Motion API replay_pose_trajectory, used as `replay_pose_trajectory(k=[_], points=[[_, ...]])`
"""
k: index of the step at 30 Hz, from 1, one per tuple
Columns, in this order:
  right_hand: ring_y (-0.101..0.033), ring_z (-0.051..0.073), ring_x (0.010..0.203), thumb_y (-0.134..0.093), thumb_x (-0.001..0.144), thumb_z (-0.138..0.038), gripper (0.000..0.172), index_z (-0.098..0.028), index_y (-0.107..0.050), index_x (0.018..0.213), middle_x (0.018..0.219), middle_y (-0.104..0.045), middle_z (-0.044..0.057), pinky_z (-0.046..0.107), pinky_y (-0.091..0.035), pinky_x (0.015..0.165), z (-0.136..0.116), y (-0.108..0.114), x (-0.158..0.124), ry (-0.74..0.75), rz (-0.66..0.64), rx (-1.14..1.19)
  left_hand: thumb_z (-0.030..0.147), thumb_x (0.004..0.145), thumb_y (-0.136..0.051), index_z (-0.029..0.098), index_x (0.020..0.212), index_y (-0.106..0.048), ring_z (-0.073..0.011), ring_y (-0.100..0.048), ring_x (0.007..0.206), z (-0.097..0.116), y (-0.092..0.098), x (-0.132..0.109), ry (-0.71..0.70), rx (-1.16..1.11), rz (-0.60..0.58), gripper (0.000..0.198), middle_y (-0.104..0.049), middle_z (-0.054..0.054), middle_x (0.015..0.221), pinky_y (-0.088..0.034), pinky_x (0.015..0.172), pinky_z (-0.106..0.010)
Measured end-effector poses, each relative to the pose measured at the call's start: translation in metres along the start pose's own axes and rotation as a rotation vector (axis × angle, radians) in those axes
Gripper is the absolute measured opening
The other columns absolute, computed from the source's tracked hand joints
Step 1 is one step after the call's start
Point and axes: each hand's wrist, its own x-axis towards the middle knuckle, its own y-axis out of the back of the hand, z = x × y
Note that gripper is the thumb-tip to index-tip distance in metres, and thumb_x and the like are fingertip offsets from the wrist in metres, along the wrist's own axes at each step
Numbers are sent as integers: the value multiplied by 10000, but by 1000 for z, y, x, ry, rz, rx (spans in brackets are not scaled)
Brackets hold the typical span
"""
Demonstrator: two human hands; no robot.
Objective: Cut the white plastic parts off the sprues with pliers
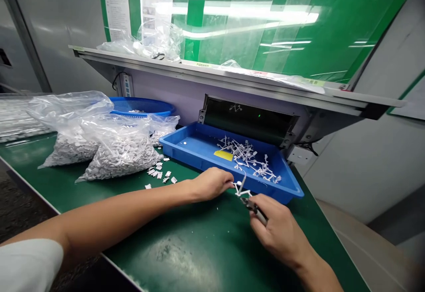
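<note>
Left hand [212, 183] pinches spindly white plastic sprue [241, 189]; right hand [277, 230] grips metal cutters [254, 206] (jaws at sprue).

a tray [186, 150] is set on the table [199, 247], right of centre, with sprues [249, 157] heaped in its right half. behind the tray a chute [249, 121] is mounted under a shelf [232, 77]. bags [116, 150] are laid left of the tray, and a basket [142, 105] is placed behind them. loose parts [161, 174] are scattered between the nearest bag and the tray. just before the tray, a sprue [241, 189] is held in the left hand [209, 183], with cutters [254, 207] held in the right hand [279, 232] just right of it.
</note>
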Motion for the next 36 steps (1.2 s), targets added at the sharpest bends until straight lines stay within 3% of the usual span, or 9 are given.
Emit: replay_pose_trajectory(k=[3,6,9,12,19,26,32,34,36], points=[[-498,154,614,-455,798,-146,122,-227,-494,715,724,-580,-11,266,-318,543,-6,-11,2,-155,-227,-67,313,921,-559,179,965,-688,-100,-609,681,2,19,-25,73,-353,152,191,-690,11,801,-432,644,-170],[-545,187,745,-443,813,-161,110,-238,-522,807,830,-604,3,274,-355,604,-10,-25,6,-245,-133,-98,263,893,-604,168,972,-699,-94,-609,713,8,23,-45,80,-509,203,156,-696,10,833,-434,669,-163],[-559,216,881,-439,840,-193,179,-258,-548,966,951,-612,14,313,-405,708,-13,-34,9,-234,11,-82,261,882,-628,166,965,-707,-92,-612,732,13,17,-52,38,-558,189,149,-697,9,837,-431,682,-157],[-566,236,920,-457,848,-230,227,-272,-555,1048,1003,-614,27,346,-428,740,-14,-37,9,-203,73,-97,277,887,-629,172,970,-709,-88,-610,725,15,15,-52,9,-577,176,156,-699,13,837,-429,682,-154],[-596,238,909,-458,882,-290,199,-272,-558,1054,1013,-624,49,343,-468,713,-7,-43,10,-125,86,-120,304,904,-602,184,971,-706,-102,-638,766,15,12,-51,30,-652,139,172,-714,2,872,-450,715,-162],[-605,226,809,-438,885,-287,124,-253,-555,863,908,-650,53,306,-418,617,-7,-50,8,-177,87,-211,343,876,-631,170,964,-707,-103,-614,706,18,6,-52,136,-783,157,208,-688,1,787,-452,647,-166],[-595,211,672,-393,882,-288,162,-269,-543,823,778,-646,12,275,-358,530,-11,-44,16,-393,-130,-189,318,877,-610,162,954,-684,-99,-618,664,8,-15,-42,222,-743,94,189,-670,14,762,-468,622,-173],[-614,225,687,-376,881,-317,192,-283,-564,862,826,-669,29,284,-376,535,0,-39,15,-466,-151,-185,319,880,-608,165,963,-685,-105,-623,697,7,-8,-40,195,-616,133,191,-683,8,804,-472,647,-176],[-648,239,739,-391,869,-357,220,-312,-595,937,914,-691,51,306,-425,572,21,-40,10,-493,-126,-126,309,897,-585,170,983,-689,-119,-634,781,3,18,-41,112,-422,231,194,-701,-10,884,-479,725,-188]])
